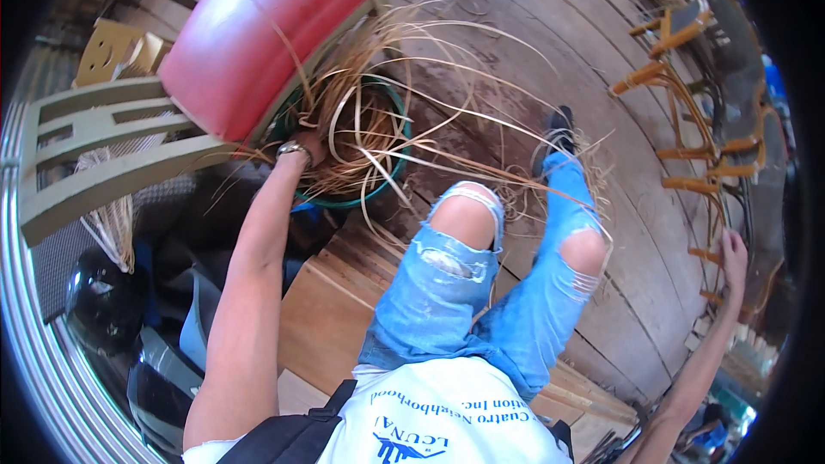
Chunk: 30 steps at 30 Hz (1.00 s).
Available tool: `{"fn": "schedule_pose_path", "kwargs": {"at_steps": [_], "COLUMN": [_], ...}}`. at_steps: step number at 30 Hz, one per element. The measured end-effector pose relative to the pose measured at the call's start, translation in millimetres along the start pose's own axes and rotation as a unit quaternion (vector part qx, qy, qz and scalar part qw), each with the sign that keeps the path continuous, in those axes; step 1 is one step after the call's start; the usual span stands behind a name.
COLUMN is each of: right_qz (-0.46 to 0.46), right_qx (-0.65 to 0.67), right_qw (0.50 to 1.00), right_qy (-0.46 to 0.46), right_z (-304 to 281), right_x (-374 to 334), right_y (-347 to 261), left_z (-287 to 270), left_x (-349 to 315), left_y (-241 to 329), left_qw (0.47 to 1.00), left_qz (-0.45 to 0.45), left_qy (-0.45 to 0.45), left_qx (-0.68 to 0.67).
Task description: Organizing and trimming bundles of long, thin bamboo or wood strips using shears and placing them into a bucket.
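My left hand (pixel 313 145), with a watch (pixel 294 151) on its wrist, reaches into a green basin (pixel 404 120). Loose coils of tan rattan-like strips (pixel 344 155) fill the basin. The fingers are buried among them, so their grip is hidden. Long strips arch out over the rim and trail across my jeans and the floor. Far off to the right, my right hand (pixel 734 255) is raised beside wooden chair frames (pixel 709 180). Its fingers look stretched and apart, with nothing visible in them; whether it touches the wood is unclear.
A chair with a red padded seat (pixel 266 34) and a grey-green slatted back (pixel 112 137) lies against the basin's left side. Below the basin is a wooden bench (pixel 326 318). Dark helmet-like objects (pixel 107 296) sit at left. Loose strips litter the plank floor (pixel 516 17).
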State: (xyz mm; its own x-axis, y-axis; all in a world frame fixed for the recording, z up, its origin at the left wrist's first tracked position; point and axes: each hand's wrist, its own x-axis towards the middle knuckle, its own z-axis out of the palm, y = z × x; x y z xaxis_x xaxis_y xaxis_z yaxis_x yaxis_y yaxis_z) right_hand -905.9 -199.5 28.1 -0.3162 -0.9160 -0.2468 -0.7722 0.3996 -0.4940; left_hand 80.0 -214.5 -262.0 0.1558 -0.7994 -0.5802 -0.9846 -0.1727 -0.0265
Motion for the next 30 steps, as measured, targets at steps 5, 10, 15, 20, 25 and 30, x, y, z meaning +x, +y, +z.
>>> {"fn": "schedule_pose_path", "kwargs": {"at_steps": [5,10,15,20,25,30], "right_qz": [-0.149,-0.127,0.118,0.077,-0.233,-0.340], "right_qx": [0.270,0.137,0.345,0.403,-0.044,-0.405], "right_qw": [0.883,0.842,0.847,0.743,0.853,0.849], "right_qy": [-0.354,-0.505,-0.386,-0.529,-0.465,-0.012], "right_z": [235,439,555,479,275,21], "right_x": [-165,-274,-285,-210,-119,17], "right_y": [-328,-365,-408,-432,-440,-295], "left_z": [2,-14,-21,-17,-15,-22], "left_x": [1,-10,-17,-28,-31,-20], "left_y": [45,54,52,50,42,71], "left_qw": [0.999,1.000,0.999,1.000,1.000,0.999], "left_qz": [0.009,-0.010,-0.010,0.004,0.006,0.039], "left_qy": [-0.036,-0.026,-0.044,-0.011,-0.015,0.013], "left_qx": [-0.017,-0.008,-0.010,-0.014,-0.020,-0.031]}}
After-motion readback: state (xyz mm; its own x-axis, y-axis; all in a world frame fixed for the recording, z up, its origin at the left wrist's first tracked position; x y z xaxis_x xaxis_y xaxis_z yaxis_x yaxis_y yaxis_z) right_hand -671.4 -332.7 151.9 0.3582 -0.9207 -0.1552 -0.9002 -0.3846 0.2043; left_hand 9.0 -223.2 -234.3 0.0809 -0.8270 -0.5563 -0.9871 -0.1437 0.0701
